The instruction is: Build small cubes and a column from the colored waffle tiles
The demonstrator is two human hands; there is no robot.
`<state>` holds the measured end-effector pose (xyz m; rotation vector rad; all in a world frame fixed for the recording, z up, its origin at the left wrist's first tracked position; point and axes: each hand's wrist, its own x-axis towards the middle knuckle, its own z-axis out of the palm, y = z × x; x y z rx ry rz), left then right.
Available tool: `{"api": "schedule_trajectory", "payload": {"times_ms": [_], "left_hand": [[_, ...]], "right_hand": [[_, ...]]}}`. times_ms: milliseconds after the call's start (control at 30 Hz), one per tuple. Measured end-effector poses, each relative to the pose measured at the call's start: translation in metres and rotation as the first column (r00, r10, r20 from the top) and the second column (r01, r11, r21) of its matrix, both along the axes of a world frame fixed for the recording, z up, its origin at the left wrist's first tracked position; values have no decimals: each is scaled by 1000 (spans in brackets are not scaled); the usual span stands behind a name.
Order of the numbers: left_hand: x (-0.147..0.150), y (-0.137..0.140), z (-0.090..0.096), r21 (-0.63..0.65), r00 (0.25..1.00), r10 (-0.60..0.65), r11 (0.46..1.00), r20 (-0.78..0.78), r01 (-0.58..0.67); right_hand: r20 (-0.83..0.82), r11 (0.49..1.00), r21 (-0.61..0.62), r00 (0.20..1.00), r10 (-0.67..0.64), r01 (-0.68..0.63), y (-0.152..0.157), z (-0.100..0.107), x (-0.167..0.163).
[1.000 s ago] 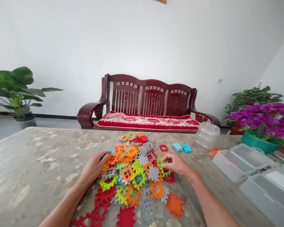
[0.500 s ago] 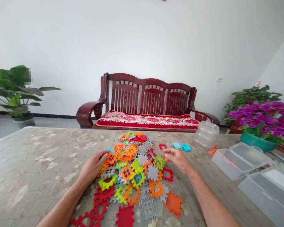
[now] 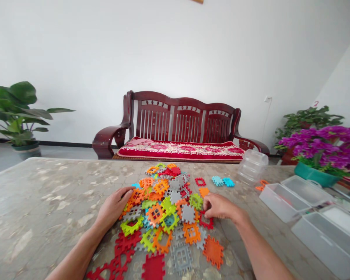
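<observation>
Several toothed pieces [image 3: 213,252] lie nearest, at six o'clock of the heap [image 3: 188,213], among them a solid red square [image 3: 153,266] and a grey window frame [image 3: 182,255]. The heap spreads away over a patterned tabletop [image 3: 55,217]. At its three o'clock, the right hand [image 3: 220,206] curls thumb and fingers at a red frame [image 3: 206,225]; I cannot tell whether it grips it. At nine o'clock the left hand [image 3: 115,203], palm down and loosely open, rests against the heap's edge. Beyond lie two blue pieces [image 3: 217,181] at one o'clock, and a clear container [image 3: 252,167] at two. Past the table, a dark red bench [image 3: 188,118] stands at twelve.
</observation>
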<state>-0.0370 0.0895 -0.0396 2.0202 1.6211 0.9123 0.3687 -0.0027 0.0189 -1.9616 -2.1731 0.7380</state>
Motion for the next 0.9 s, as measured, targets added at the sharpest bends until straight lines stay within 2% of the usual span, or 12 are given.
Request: {"api": "schedule_trajectory", "payload": {"times_ms": [200,300,400,467,533,633,700,833,900], "left_hand": [[0,1,-1,-9,1000,13,1000,6,-12],[-1,1,-2,-15,1000,1,1000,3,-1],[-1,0,-2,-21,1000,-4,1000,2,4],[0,0,-1,-26,1000,-3,1000,4,3],[0,-1,0,-29,1000,-6,1000,4,6],[1,-1,2,-36,1000,-8,999,2,8],[1,-1,3,-33,1000,-3,999,7,3],[2,-2,4,-28,1000,10,1000,24,-9],[2,-3,5,-28,1000,14,1000,27,-13]], "right_hand": [[126,998,58,991,-33,26,-5,9,-5],[184,998,42,982,-50,43,-5,10,2],[153,987,-5,976,-156,159,-2,9,21],[103,957,27,951,-291,290,1,6,37],[40,897,80,897,-439,435,2,3,53],[-54,822,24,822,-567,569,1,-3,72],[-83,833,-9,830,-552,553,0,-5,80],[-133,899,140,908,-397,414,2,-6,91],[-128,933,155,943,-307,324,4,-7,93]]}}
